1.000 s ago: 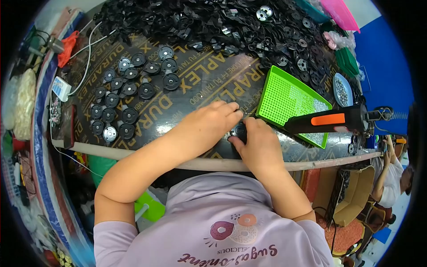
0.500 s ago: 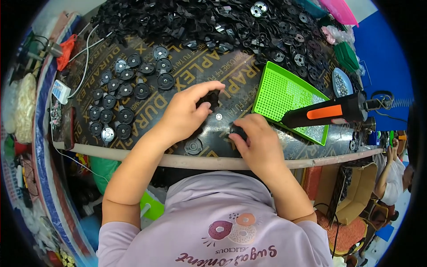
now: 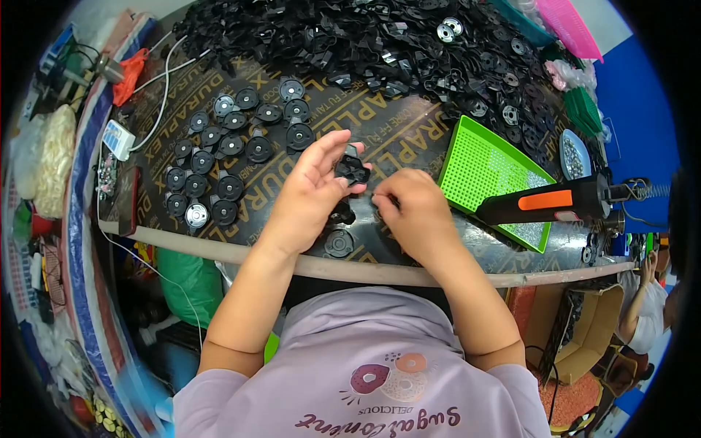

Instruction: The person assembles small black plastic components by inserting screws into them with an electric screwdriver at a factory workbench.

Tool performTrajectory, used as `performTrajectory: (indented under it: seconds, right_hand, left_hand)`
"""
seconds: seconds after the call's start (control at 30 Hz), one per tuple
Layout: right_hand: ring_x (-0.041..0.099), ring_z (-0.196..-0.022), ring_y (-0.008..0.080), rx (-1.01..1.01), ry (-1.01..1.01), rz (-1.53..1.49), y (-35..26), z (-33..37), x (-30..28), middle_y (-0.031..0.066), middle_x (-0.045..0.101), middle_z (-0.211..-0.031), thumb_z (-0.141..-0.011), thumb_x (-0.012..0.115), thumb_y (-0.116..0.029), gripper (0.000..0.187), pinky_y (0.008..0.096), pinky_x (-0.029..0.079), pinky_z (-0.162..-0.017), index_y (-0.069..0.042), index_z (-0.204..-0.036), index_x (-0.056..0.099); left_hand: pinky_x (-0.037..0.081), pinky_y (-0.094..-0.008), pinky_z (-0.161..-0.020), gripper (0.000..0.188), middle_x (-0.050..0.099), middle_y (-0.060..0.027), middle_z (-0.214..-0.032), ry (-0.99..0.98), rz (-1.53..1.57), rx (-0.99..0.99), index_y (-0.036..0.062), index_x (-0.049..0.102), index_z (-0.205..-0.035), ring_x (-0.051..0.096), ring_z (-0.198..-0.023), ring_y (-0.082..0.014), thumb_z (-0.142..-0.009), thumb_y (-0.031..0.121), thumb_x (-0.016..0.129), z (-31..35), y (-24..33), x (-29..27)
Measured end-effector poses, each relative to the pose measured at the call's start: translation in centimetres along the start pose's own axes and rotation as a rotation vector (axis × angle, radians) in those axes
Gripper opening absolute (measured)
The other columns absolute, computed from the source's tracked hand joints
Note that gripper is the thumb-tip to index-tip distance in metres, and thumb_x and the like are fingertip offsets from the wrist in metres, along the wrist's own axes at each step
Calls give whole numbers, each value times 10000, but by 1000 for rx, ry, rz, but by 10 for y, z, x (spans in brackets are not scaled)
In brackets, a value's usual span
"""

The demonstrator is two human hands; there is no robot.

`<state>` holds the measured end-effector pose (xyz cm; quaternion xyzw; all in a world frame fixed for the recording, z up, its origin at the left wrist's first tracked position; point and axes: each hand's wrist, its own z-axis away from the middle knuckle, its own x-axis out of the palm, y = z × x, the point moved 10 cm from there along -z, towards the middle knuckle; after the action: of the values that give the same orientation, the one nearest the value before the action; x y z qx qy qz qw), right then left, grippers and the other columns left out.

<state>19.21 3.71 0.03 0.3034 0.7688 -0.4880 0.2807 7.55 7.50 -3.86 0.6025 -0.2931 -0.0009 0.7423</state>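
My left hand (image 3: 303,193) is turned partly palm up, its thumb and fingers closed round a small black plastic part (image 3: 353,171) with a hollow underside. Close on its right, my right hand (image 3: 420,212) is curled with thumb and forefinger together; a dark bit shows between the fingers, too hidden to name. Below my left hand another black part (image 3: 342,214) lies on the table, partly covered. Nearer the table's front edge rests a dark round disc part (image 3: 339,242).
Several finished-looking round black parts (image 3: 232,144) stand grouped at left. A large heap of black parts (image 3: 321,44) covers the back. At right are a green perforated tray (image 3: 456,171), a black and orange electric screwdriver (image 3: 544,201) lying over it, and a blue bowl (image 3: 575,155) of small metal pieces.
My left hand has turned its palm upward, showing the black part in it. My right hand has rolled inward, hiding the dark round piece seen earlier. The whole view has shifted slightly.
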Motion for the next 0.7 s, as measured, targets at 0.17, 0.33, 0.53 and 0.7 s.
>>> performTrajectory:
  seconds: [0.17,0.33,0.53,0.7]
  right_hand:
    - [591,-826,111,379,1,-664,18,2,-3,82,568,-922,-810,664,13,54,234,520,-636,20,-863,664]
    - [519,-751,59,371,32,-644,17,5,-4,71,563,-1052,-810,669,16,51,174,432,-643,22,-859,679]
    - [592,-876,98,438,6,-598,29,10,-3,95,566,-1073,-797,684,21,37,200,491,-721,25,-834,688]
    - [579,-804,88,461,116,-776,37,17,4,74,572,-1018,-767,716,3,73,199,487,-666,20,-823,673]
  left_hand:
    - [466,-313,-950,558,396,-138,-1374,-35,-22,42,13,334,-1376,503,-1165,-164,-847,-129,439,8,-3,12]
    - [440,-271,-956,520,475,-122,-1287,2,-12,67,9,378,-1325,503,-1157,-150,-831,-111,488,15,-5,17]
    - [427,-264,-955,488,490,-116,-1249,51,-58,98,7,417,-1292,510,-1130,-148,-827,-117,495,22,-2,29]
    - [429,-277,-967,444,509,-109,-1210,27,-53,156,0,425,-1275,526,-1117,-155,-854,-133,480,23,0,34]
